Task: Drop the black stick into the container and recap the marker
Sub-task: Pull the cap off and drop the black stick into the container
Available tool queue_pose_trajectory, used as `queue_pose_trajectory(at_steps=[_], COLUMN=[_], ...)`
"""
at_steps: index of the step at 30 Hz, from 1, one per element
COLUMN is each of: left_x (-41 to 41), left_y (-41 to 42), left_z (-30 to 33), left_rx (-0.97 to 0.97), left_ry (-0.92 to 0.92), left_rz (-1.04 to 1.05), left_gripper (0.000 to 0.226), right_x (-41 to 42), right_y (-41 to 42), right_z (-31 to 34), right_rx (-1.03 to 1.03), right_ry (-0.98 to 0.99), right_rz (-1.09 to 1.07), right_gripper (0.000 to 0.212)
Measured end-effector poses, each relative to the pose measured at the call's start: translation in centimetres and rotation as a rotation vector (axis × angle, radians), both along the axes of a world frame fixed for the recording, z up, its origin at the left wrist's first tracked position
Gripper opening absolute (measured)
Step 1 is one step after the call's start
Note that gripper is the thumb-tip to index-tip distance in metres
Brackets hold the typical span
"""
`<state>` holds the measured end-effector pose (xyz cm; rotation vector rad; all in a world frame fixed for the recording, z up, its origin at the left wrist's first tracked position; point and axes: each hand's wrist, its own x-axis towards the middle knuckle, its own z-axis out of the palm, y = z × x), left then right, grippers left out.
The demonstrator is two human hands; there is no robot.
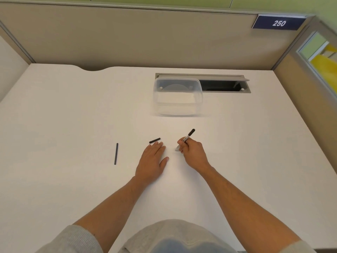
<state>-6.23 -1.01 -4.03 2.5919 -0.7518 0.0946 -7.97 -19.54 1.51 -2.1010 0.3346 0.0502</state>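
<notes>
My right hand point(193, 154) grips an uncapped marker point(187, 136) like a pen, its tip down near the white desk and its black end pointing up and away. The marker's black cap point(154, 140) lies on the desk just beyond the fingertips of my left hand point(152, 161), which rests flat, palm down, holding nothing. A thin black stick point(116, 153) lies on the desk well to the left of my left hand. The clear plastic container point(177, 96) stands open-topped farther back, right of centre.
Behind the container an open cable hatch point(224, 86) is set into the white desk point(73, 115). Beige partition walls close the back and both sides. A blue sign reading 250 point(278, 23) hangs at the upper right.
</notes>
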Motion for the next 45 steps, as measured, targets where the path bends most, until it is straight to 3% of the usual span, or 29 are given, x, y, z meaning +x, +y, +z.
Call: queue_pose_trajectory(at_steps=[19, 32, 45], left_x=[1.8, 4.0, 11.2], left_y=[-3.4, -0.9, -2.5], left_z=[3.6, 4.1, 8.0], left_rx=[-0.111, -0.144, -0.181], left_ry=[0.266, 0.208, 0.153], left_rz=[0.033, 0.026, 0.128], left_gripper=[0.015, 0.012, 0.014], right_x=[-0.8, 0.5, 2.0], right_y=[-1.5, -3.2, -3.6], right_z=[0.3, 1.0, 0.7], right_rx=[0.491, 0.716, 0.786], right_ry=[0.074, 0.061, 0.055], right_rz=[-0.26, -0.377, -0.421], right_gripper=[0.023, 0.01, 0.011])
